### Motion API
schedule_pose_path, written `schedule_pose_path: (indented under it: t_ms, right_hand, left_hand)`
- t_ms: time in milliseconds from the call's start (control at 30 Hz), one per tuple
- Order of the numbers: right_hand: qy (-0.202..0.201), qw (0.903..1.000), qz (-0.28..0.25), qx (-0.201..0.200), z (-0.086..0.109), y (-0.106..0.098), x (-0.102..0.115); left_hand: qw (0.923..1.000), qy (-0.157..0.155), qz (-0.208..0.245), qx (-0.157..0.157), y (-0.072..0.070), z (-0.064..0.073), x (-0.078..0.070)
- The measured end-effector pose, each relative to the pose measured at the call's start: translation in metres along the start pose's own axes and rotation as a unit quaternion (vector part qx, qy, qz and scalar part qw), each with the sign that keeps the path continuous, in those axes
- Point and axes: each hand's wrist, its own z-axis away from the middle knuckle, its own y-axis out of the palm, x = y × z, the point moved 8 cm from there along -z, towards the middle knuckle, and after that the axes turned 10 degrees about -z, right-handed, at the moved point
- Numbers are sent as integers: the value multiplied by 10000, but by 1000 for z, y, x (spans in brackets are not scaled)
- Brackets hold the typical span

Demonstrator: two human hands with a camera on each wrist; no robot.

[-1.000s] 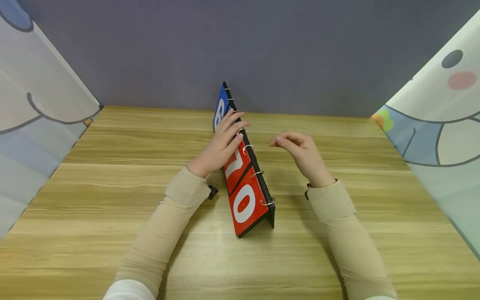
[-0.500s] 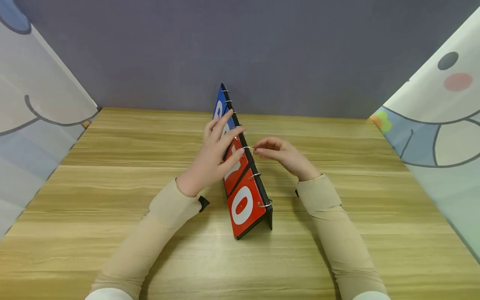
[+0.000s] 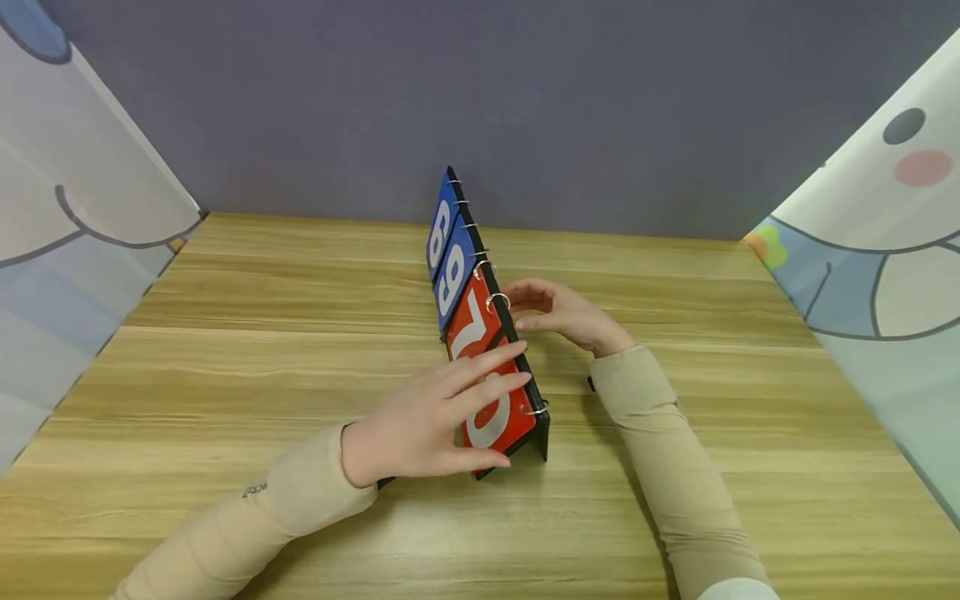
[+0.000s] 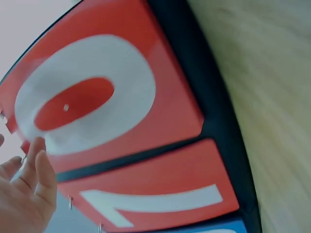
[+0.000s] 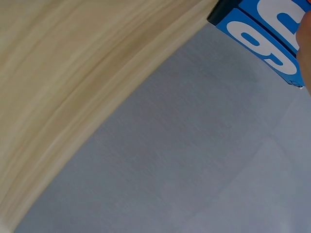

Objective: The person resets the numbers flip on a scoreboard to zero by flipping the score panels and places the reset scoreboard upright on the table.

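A flip scoreboard point(image 3: 454, 271) stands like a tent on the table, with blue and red number cards hung on metal rings along its black top edge. My left hand point(image 3: 420, 429) is over the near red "0" card point(image 4: 165, 97), fingers straight and spread, fingertips by the top edge. Whether they touch it is unclear. Beyond it is a red card point(image 4: 160, 213) with a white digit like a 1. On the board's right side, my right hand point(image 3: 566, 317) has bent fingers close to the rings, thumb apart. Blue cards point(image 5: 262, 46) appear in the right wrist view.
The wooden table point(image 3: 262, 325) reaches back to a grey wall panel point(image 3: 600, 108). Printed cartoon panels point(image 3: 885, 208) flank it at left and right. A dark wrist strap piece point(image 3: 386, 482) shows beneath the left cuff.
My left hand has come down the board from its middle to the near red card, uncovering the blue cards. My right hand has moved left, up to the board's rings.
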Motion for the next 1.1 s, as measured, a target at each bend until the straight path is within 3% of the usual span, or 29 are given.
schedule_pose_path:
  t_ms: [367,633,933,1100]
  right_hand:
    - [168,9993,-311,155,-5,-1,-8]
    - [245,9988,-299,293,-9,2,-13]
    - [213,9993,-255,197,-7,-1,-15]
    - [467,9988,-122,20,-4,-11,-18]
  left_hand:
    - [9987,275,-400,-164,12,-1,-12]
    - [9989,270,-296,-237,18,1,-11]
    - [9993,283,-231,-123,20,2,-10]
    - [9993,277,-232,-73,21,2,-10]
